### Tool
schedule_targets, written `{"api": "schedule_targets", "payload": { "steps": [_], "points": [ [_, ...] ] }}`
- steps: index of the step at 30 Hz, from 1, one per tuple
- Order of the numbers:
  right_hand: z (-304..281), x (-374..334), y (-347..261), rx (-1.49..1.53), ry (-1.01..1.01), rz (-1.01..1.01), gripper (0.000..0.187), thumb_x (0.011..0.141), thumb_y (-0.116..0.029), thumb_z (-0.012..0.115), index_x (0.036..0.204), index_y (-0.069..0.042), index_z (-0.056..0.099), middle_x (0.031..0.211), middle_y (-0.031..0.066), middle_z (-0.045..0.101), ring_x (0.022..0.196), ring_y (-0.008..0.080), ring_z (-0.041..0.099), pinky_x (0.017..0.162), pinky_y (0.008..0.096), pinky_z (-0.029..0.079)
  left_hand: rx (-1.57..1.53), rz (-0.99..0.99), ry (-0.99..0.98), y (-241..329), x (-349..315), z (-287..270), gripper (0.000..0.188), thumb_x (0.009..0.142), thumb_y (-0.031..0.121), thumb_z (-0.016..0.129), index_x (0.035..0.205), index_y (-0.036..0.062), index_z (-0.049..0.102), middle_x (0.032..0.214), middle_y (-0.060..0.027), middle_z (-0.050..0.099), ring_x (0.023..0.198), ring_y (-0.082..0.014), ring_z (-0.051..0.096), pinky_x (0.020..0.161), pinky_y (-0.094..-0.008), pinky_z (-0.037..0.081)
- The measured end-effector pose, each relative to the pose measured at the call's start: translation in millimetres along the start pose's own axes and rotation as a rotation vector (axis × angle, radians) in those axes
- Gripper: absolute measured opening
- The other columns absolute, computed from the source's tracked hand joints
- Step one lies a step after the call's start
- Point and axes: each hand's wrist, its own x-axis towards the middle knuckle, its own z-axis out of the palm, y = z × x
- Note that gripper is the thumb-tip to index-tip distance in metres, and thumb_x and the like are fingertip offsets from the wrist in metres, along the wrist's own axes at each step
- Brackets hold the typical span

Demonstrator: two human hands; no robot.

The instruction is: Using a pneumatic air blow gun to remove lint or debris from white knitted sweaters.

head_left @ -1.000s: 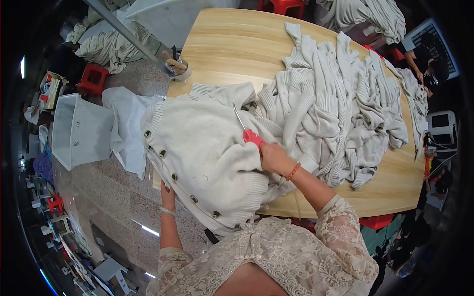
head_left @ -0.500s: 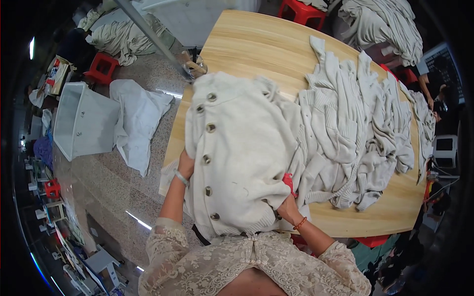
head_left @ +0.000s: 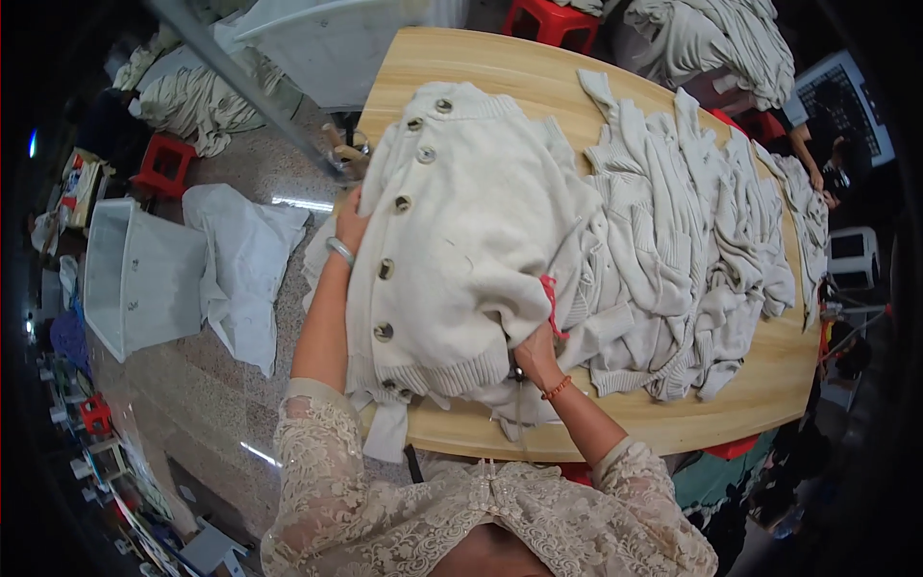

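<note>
A cream knitted cardigan (head_left: 471, 226) lies buttoned, front up, over the near left part of the wooden table, with a row of dark buttons along its left side. My left hand (head_left: 353, 223) grips its left edge, the fingertips hidden by the knit. At the lower right side, above the ribbed hem, my right hand (head_left: 538, 354) has hold of the fabric, its fingers partly covered by a fold. A thin red strip (head_left: 551, 296) sticks up beside that hand. Below the palm shows a small dark, shiny piece, too small to name.
Several more cream knits (head_left: 663, 250) lie heaped across the right of the table (head_left: 481, 60). On the floor at left are a white bin (head_left: 154, 279) and a white sack (head_left: 245, 269). A metal pole (head_left: 250, 91) rises by the table's left edge. Another person's hand (head_left: 817, 180) is at far right.
The cardigan has moved away from me up the table, its hem now lying on the tabletop. Both hands have gone with it, the left one farther. The view has shifted slightly.
</note>
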Motion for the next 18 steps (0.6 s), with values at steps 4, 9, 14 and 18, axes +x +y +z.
{"api": "schedule_targets", "payload": {
  "steps": [4,9,14,18],
  "points": [
    [6,49,-23,0.014,0.111,0.019,0.046,0.086,-0.037,0.068,0.116,-0.002,0.064,0.111,0.0148,0.069,0.104,0.0251,0.065,0.086,0.0360,0.049,0.000,-0.102,-0.005,12,3,-17,0.047,0.091,0.020,0.061,0.134,0.0045,0.051,0.122,-0.0117,0.064,0.108,-0.0191,0.060,0.094,-0.0304,0.045],
    [-5,68,16,-0.131,0.084,0.064,0.042,0.088,-0.031,0.062,0.112,0.004,0.060,0.094,0.0248,0.068,0.093,0.0398,0.066,0.081,0.0438,0.049,-0.051,-0.058,0.175,112,-55,-3,0.045,0.098,0.020,0.051,0.136,-0.0036,0.046,0.136,-0.0158,0.051,0.124,-0.0227,0.048,0.105,-0.0324,0.035],
    [-79,27,-39,0.229,-0.089,0.392,0.033,0.091,-0.027,0.060,0.104,0.003,0.058,0.066,0.0047,0.063,0.044,0.0124,0.057,0.037,0.0263,0.044,0.363,0.580,0.195,262,-125,59,0.049,0.086,0.006,0.062,0.133,0.0006,0.050,0.141,-0.0175,0.047,0.137,-0.0363,0.034,0.113,-0.0468,0.025],
    [-148,20,-21,-0.455,0.475,0.158,0.024,0.087,-0.023,0.060,0.085,0.001,0.063,0.073,0.0197,0.065,0.066,0.0365,0.064,0.064,0.0468,0.052,0.264,0.720,-0.258,295,-156,143,0.050,0.081,0.006,0.068,0.128,0.0042,0.054,0.138,-0.0188,0.048,0.133,-0.0391,0.039,0.110,-0.0457,0.032]
  ]
}}
